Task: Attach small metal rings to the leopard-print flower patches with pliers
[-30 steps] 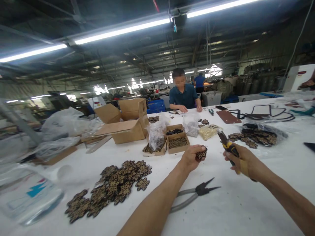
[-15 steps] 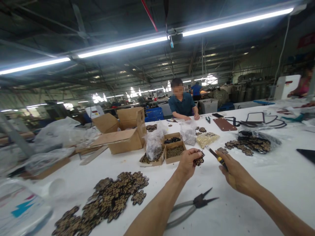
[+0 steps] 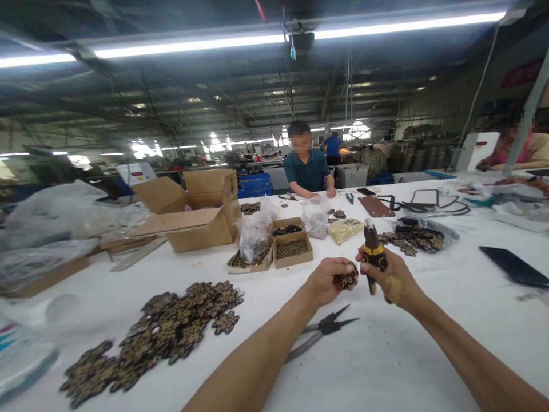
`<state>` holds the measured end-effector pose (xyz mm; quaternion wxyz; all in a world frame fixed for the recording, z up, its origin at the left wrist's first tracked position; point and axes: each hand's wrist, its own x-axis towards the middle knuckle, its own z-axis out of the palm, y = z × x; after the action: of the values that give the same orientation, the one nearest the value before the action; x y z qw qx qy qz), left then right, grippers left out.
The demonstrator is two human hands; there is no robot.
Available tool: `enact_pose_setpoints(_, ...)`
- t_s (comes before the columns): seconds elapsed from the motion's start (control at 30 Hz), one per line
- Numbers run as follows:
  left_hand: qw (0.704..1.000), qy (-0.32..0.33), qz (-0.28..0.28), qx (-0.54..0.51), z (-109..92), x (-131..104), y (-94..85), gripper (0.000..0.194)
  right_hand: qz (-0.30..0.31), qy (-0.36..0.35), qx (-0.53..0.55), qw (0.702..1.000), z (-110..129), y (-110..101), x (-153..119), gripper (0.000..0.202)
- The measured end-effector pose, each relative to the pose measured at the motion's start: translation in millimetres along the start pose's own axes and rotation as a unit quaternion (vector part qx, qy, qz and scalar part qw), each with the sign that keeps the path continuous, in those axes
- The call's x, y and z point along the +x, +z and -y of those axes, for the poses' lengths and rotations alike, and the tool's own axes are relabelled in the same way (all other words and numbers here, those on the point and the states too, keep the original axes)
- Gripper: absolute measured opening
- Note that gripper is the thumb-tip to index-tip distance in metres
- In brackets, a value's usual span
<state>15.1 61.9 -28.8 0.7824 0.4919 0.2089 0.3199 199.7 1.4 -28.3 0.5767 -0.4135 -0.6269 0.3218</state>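
My left hand point(image 3: 328, 281) pinches a leopard-print patch point(image 3: 347, 277) with a dark edge, its thumb on top. Close beside it, my right hand point(image 3: 397, 277) is closed round yellow-and-black pliers point(image 3: 374, 252), whose metal jaws point up. The pliers and the patch are apart. On the white table below lie grey-handled long-nose pliers point(image 3: 328, 326), jaws spread. To the left spreads a heap of similar flower-shaped patches point(image 3: 184, 320), with one single patch point(image 3: 225, 323) at its right side.
Small cardboard trays of metal studs point(image 3: 292, 249) and black pieces stand ahead, near a large open carton point(image 3: 201, 229). Bags of fittings point(image 3: 345, 230) and more patches point(image 3: 420, 236) lie farther right. A dark flat object point(image 3: 514, 266) lies at right. A co-worker point(image 3: 306, 169) works across the table.
The pliers in my right hand have swung from slanting toward the patch to upright. My left hand still holds the patch. The view has shifted slightly right and down.
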Motion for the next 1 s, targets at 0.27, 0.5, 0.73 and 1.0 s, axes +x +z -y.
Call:
enact_pose_setpoints(0.27,1.000,-0.009,-0.014,-0.016,3,-2,-0.9,0.019,0.017,-0.008,-0.017,1.000,0,5,-2,0.039)
enact_pose_setpoints(0.5,0.998,-0.039,-0.034,-0.036,9,-5,-4.9,0.015,0.027,-0.016,-0.065,0.997,-1,13,-4,0.030)
enact_pose_setpoints(0.73,0.993,-0.098,-0.036,-0.053,10,-6,-7.6,0.016,0.037,-0.036,-0.161,0.986,-3,9,-8,0.020)
enact_pose_setpoints(1.0,0.991,-0.117,-0.053,-0.043,11,-7,-11.3,0.012,0.048,-0.039,-0.220,0.974,-10,10,-7,0.020)
